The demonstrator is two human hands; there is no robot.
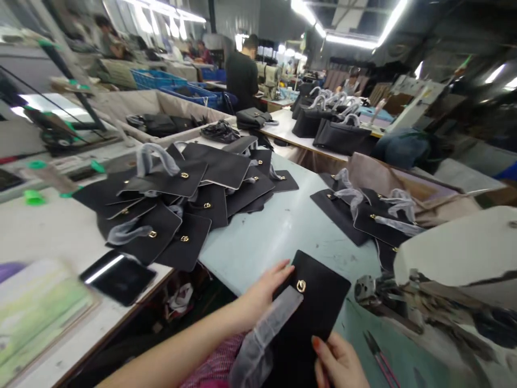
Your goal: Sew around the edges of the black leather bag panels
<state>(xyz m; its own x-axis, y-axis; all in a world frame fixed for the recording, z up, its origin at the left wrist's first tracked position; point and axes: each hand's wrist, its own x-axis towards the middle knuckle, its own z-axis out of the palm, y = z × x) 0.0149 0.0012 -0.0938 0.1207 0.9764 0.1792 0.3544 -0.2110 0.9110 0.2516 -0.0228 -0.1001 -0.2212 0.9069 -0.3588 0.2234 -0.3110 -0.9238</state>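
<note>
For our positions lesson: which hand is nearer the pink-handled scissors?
Right. The right hand is beside the scissors, not touching; the left hand is farther, across the black panel.

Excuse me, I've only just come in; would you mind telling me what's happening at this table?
Someone is handling a black panel with a film-wrapped handle. The left hand touches one edge; the right hand pinches another. Similar pieces lie in a left pile and a right pile, and a sewing machine stands to the right.
</note>
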